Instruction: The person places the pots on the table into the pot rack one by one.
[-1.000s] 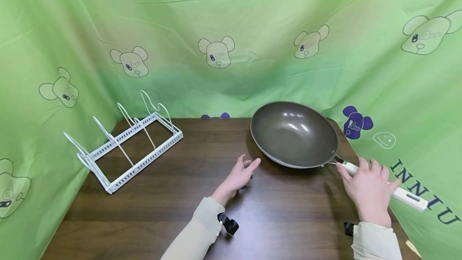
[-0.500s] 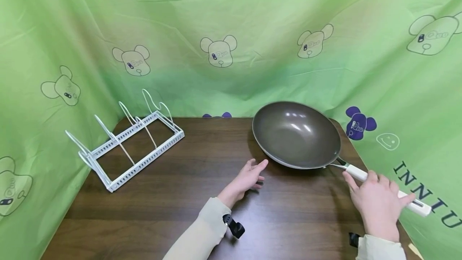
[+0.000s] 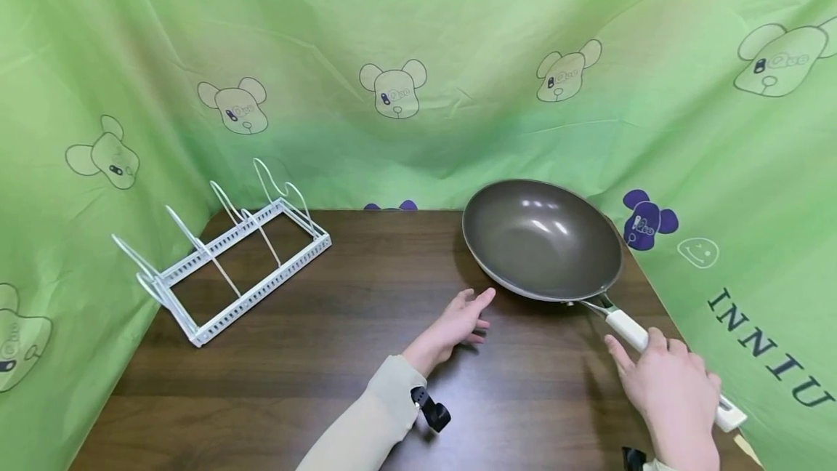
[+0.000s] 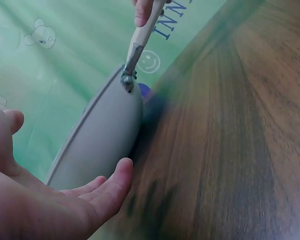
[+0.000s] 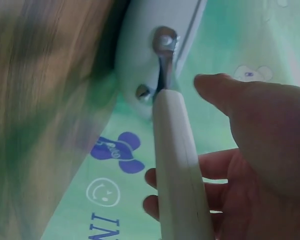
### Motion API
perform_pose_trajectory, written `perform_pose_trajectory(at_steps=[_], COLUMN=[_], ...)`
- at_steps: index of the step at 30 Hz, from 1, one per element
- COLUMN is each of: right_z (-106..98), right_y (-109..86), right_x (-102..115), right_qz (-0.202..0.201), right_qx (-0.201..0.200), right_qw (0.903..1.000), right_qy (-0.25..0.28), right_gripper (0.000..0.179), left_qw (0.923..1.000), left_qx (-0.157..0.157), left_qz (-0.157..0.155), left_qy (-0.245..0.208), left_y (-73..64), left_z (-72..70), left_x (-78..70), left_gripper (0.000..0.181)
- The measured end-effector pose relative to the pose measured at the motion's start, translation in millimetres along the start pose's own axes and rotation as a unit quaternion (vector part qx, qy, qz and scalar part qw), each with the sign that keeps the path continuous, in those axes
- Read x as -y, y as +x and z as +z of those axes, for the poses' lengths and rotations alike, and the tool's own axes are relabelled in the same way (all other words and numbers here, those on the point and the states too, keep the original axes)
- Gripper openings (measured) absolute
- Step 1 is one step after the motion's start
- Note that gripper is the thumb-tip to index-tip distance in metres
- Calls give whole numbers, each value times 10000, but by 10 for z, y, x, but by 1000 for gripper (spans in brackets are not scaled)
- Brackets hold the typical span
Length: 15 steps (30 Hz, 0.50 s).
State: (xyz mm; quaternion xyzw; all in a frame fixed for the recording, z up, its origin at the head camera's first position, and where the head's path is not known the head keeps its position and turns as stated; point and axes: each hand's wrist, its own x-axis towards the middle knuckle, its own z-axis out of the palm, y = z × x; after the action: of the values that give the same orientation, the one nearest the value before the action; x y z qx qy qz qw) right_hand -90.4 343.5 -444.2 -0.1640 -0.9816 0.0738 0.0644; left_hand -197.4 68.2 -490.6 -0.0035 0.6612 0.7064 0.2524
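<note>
- Overall, a green cloth curtain (image 3: 458, 20) printed with mouse-like heads fills most of the view, hanging behind the pan and to both sides of it.
- A dark brown wood-grain table (image 3: 196, 420) lies beneath the pan and spreads to its left and in front of it.
- A deep, round, glossy dark grey pan (image 3: 543, 238) with a long white handle (image 3: 626, 329) sits by the table's far right corner. It appears to rest on the wood, though its underside is hidden. By judgement the work is at an early point: the handle has been reached, but the pan does not look lifted.
- A white metal rack (image 3: 261, 289) with upright wire loops stands well to the left of the pan, apart from it.
- The person's right hand (image 3: 673, 387) is at the pan's handle, fingers curled loosely behind it with tips showing past its edge. The thumb stands off, so a full grip seems left to make.
- The person's left hand (image 3: 458, 322) is just beside the pan's near left side, thumb and fingers wide apart, holding nothing. Whether a fingertip touches the wall cannot be told.
- A small black strap (image 3: 430, 411) hangs from the left wrist, in front of the pan and to its left.
</note>
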Motion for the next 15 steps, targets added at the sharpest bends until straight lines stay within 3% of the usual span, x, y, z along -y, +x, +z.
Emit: perform_pose_trajectory(at_steps=[3, 9, 15], right_z=[-24, -100, -163], right_y=[-75, -200, -316], right_x=[28, 152, 264], right_qz=[-86, -92, -340], right_qx=[203, 991, 1195], right_qw=[9998, 9949, 9917], right_qy=[26, 168, 334], right_gripper=[75, 93, 97], left_qw=[10000, 9998, 9997], left_qx=[54, 180, 202], left_qz=[-38, -36, -107], left_qy=[-34, -74, -71], left_y=[11, 21, 11], left_z=[94, 258, 324], left_x=[-30, -91, -109], left_gripper=[85, 83, 81])
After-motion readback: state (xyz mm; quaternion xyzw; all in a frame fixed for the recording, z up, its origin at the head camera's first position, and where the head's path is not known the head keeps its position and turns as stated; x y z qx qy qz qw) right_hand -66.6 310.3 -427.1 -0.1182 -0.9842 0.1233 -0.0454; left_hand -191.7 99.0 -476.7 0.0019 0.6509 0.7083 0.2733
